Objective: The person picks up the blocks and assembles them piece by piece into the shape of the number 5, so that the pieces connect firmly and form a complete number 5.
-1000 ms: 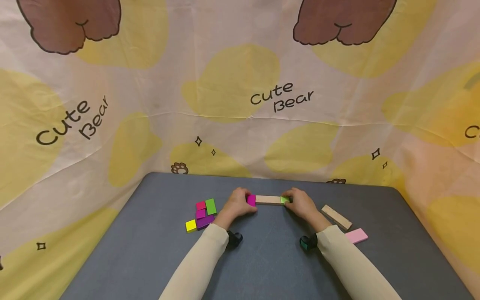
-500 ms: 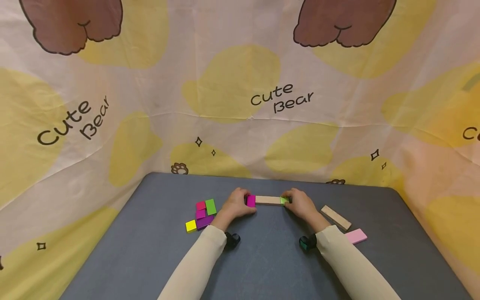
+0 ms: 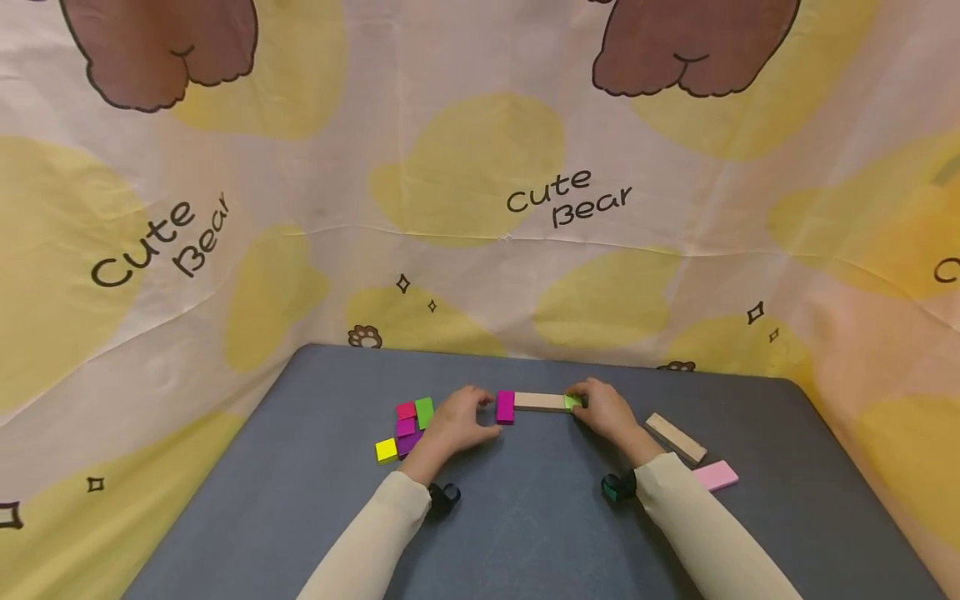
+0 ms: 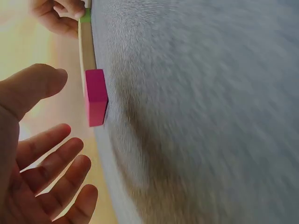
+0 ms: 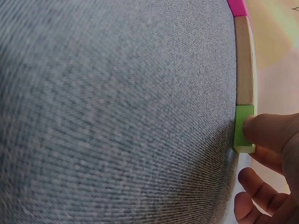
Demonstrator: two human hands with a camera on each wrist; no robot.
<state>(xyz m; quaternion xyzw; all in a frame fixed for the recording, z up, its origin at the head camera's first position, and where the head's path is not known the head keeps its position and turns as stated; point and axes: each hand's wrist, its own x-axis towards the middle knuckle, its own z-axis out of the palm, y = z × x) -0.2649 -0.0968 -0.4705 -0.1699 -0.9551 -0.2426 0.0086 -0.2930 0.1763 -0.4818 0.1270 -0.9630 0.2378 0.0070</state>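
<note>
A magenta block (image 3: 506,407), a plain wooden block (image 3: 540,402) and a light green block (image 3: 573,402) lie end to end in a row on the grey table. My left hand (image 3: 456,421) is just left of the magenta block, thumb and fingers spread apart and touching nothing; the left wrist view shows a gap between the fingertips and the magenta block (image 4: 96,98). At the row's right end, my right hand (image 3: 609,414) pinches the green block (image 5: 242,125) between thumb and finger. Its other fingers curl loosely beside it.
Left of my left hand lies a cluster of small blocks: red (image 3: 406,410), green (image 3: 424,412), magenta (image 3: 406,427), purple (image 3: 408,444) and yellow (image 3: 386,451). By my right forearm lie another wooden block (image 3: 677,438) and a pink block (image 3: 716,476). A printed cloth (image 3: 465,183) hangs behind the table.
My left hand has let go of the magenta block and drawn back to the left, its fingers now apart. The right hand stays on the green block. The view has shifted slightly.
</note>
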